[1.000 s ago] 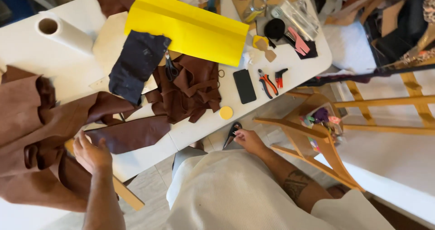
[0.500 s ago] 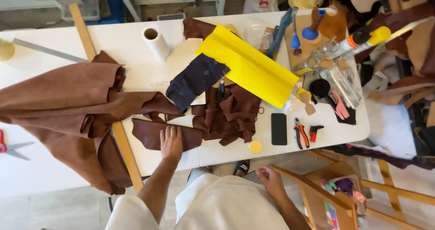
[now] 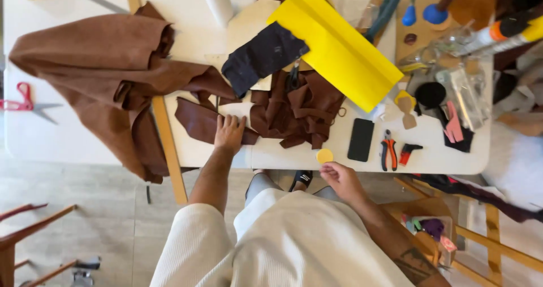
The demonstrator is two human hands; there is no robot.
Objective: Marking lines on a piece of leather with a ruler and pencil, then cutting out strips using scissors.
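Your left hand (image 3: 229,133) is pressing splayed fingers on the limp brown leather strip (image 3: 198,123); right hand (image 3: 341,178), seemingly empty, is curling loosely.

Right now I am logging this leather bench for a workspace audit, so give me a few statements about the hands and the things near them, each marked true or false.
1. The left hand rests flat on a brown leather strip. True.
2. The right hand grips the orange-handled pliers. False: the pliers lie untouched on the table; the hand is at the table edge beside a small yellow disc.
3. A black phone lies between the leather scrap pile and the pliers. True.
4. The yellow sheet lies on the floor. False: it lies on the table.
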